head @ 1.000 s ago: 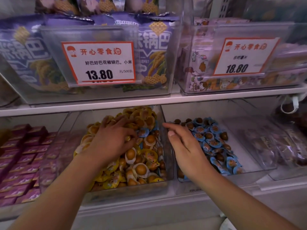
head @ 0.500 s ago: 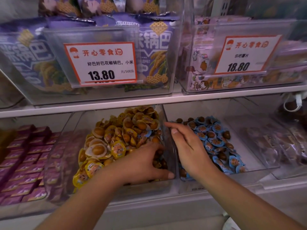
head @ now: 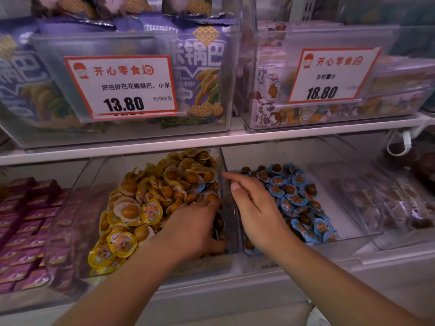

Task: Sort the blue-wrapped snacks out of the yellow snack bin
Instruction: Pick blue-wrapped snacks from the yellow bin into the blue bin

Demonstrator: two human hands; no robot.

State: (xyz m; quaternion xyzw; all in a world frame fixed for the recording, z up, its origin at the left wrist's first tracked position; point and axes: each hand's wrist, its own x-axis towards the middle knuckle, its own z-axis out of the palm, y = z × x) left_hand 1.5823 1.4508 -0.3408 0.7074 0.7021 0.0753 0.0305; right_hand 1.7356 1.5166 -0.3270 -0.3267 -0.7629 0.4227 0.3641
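Head view, lower shelf: yellow bin (head: 77, 231) is holding yellow snacks (head: 150, 211), with a few blue snacks (head: 199, 187) showing near its right wall. Left hand (head: 195, 231) is digging into the bin's front right corner, fingers buried among the wrappers; whether it is gripping anything cannot be told. Right hand (head: 256, 208) is hovering over the wall between the bins, fingers loosely extended, holding nothing. Blue bin (head: 348, 234) at right is holding blue-wrapped pieces (head: 297, 200). Price tags (head: 122, 87) are hanging on the shelf above
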